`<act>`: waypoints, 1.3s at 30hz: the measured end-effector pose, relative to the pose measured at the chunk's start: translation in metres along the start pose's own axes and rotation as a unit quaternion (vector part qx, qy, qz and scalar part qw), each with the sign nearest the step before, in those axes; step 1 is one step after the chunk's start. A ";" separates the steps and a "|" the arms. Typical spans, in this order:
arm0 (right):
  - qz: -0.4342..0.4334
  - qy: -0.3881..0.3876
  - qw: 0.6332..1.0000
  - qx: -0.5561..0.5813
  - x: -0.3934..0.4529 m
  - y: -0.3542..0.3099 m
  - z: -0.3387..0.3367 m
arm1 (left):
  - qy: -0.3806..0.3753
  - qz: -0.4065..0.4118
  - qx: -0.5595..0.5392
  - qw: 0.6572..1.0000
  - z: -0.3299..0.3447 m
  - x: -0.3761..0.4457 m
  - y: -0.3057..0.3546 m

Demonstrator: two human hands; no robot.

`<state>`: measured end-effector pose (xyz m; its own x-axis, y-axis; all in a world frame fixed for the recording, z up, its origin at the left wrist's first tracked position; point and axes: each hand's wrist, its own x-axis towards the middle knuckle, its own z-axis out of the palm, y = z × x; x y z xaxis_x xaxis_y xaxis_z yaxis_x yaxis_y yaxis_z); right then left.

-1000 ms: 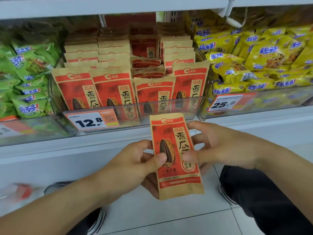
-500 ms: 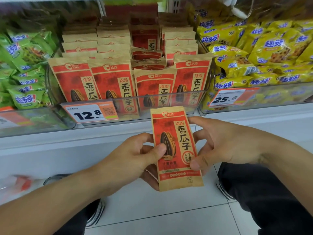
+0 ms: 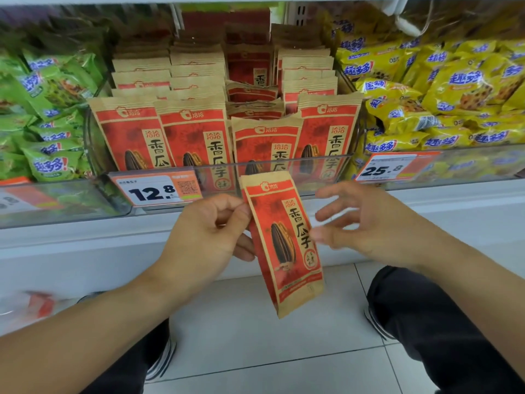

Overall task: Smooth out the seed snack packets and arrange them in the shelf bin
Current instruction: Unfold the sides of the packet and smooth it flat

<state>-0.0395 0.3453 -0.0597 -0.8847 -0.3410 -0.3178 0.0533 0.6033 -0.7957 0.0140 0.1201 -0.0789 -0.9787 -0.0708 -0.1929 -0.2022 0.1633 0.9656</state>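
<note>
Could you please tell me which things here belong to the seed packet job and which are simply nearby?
Part of the job:
- seed packet, pinched at its edge by the left hand
- right hand, open beside it
- shelf bin with standing seed packets

Just nearby:
- green snack bags
- yellow snack bags
- price tags

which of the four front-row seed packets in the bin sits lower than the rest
The third packet from the left. Its top edge sits clearly below those of the other three front-row packets, and it stands directly behind the packet held in the left hand.
</note>
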 end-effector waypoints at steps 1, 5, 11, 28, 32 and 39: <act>-0.038 0.063 0.997 -0.013 0.001 -0.001 0.002 | -0.001 0.007 0.011 1.000 0.001 0.000 0.000; -0.156 0.081 0.982 0.065 -0.003 -0.009 0.018 | -0.017 0.031 0.049 0.998 0.007 -0.005 -0.001; -0.195 0.054 0.979 -0.019 -0.005 -0.009 0.040 | -0.053 0.084 0.099 0.990 0.014 -0.014 0.003; -0.016 0.034 0.985 0.170 -0.006 -0.020 0.029 | -0.135 0.084 0.276 0.948 0.005 -0.013 0.014; 0.015 0.037 0.977 0.208 -0.006 -0.022 0.027 | -0.217 0.056 0.387 0.894 0.006 -0.017 0.011; -0.016 0.027 0.990 0.138 -0.008 -0.020 0.024 | -0.248 0.002 0.336 0.909 0.011 -0.017 0.006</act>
<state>-0.0225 0.3182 -0.0537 -0.9108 -0.3141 -0.2680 0.1425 0.3702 -0.9180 0.0286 0.1328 -0.0717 -0.8421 0.3552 -0.4057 -0.0132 0.7386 0.6741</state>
